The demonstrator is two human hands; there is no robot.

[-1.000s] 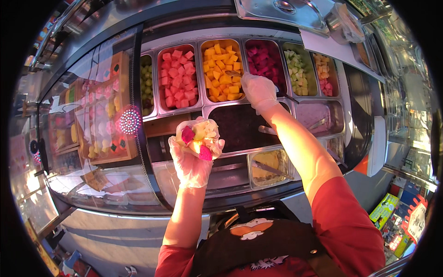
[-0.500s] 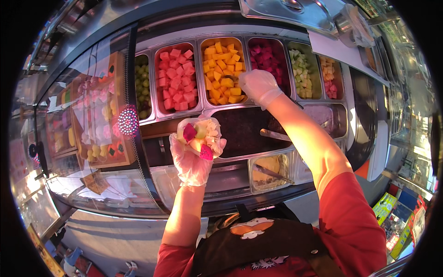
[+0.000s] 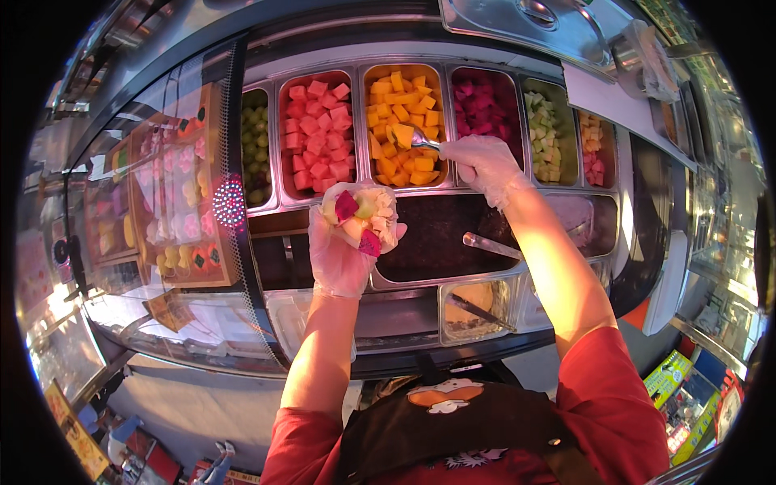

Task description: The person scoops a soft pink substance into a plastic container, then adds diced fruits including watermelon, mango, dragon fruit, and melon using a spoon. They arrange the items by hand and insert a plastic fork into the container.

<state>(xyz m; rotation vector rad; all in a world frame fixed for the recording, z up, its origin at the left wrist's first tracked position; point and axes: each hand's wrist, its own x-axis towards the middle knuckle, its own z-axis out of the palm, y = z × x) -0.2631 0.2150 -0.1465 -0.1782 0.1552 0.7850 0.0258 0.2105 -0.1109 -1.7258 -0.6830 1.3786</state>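
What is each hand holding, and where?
Left hand: a fruit-filled cup, gripped around its side. Right hand: a spoon, held by its handle.

Colourful picture menu board [image 3: 174,194], far left

Thin plastic, bright steel, curved glass

We wear thin, crinkled, translucent plastic gloves on both hands [image 3: 343,250] [image 3: 483,164]; our spoon [image 3: 420,138] is polished metal, the fruit pans [image 3: 449,121] brushed steel, the lid [image 3: 525,20] glossy steel, the counter [image 3: 162,202] front smooth reflective glass, our sleeves [image 3: 614,404] matt red cloth.
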